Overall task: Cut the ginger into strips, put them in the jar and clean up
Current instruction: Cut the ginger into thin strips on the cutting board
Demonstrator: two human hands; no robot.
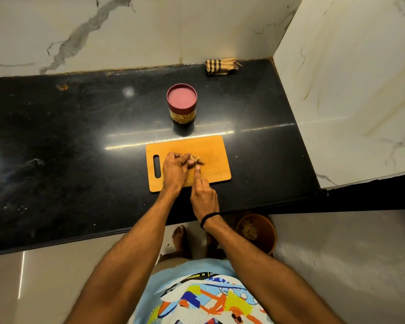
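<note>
The left hand (174, 170) is down on the board, fingers curled in and pinching the near end of the ginger (200, 160), knuckles bunched up tight against it. The right hand (204, 198) comes in from below, wrapped around a knife (196, 163) with the forefinger laid out straight along the top of the blade. The handle is buried inside the fist and the blade shows only as a thin pale line seen edge-on, so how deep it sits in the root is hard to say. That line crosses the ginger just beside the left fingertips. A black band (209, 217) rings the right wrist. The ginger, a knobbly tan piece, lies near the middle of the orange cutting board (216, 157), which has a slot handle at its left end and sits flat on the glossy black worktop (80, 136). Just beyond the board's far edge stands the jar (182, 115), upright, with its dark red lid (182, 101) on top and pale shreds showing through the clear wall. Further back, against the marble wall, a folded checked cloth (221, 67) rests at the rear edge of the worktop. Below the worktop's front edge, on the floor to the right of the person's bare foot (179, 238), sits a brown bowl (268, 233) with some dry-looking scraps inside.
</note>
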